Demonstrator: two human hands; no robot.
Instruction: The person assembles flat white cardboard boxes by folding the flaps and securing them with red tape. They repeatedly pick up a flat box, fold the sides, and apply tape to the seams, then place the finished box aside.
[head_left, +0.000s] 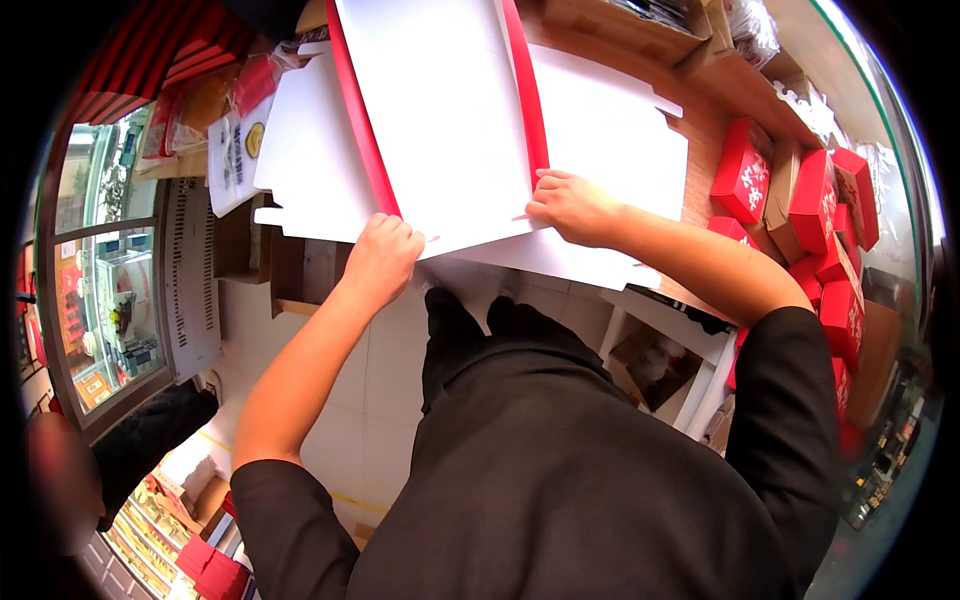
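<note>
A long cardboard box blank (pixel 440 90), white on its inner face, has red side strips standing up along both edges. My left hand (pixel 385 258) is closed on its near left corner, at the end of the red strip. Closed on the near right corner is my right hand (pixel 572 207), fingers pinching the edge of the card. Underneath lie wider white card sheets (pixel 620 150) with slotted tabs, spreading out to both sides and past the table's near edge. My fingers hide the corners themselves.
Red printed boxes (pixel 742 172) are heaped on the right of the wooden table (pixel 700 150). Open brown cartons (pixel 640 25) stand at the back. Plastic packets (pixel 240 140) lie left. Below are a shelf unit (pixel 660 365) and an open compartment (pixel 300 270). Someone's dark sleeve (pixel 150 435) shows left.
</note>
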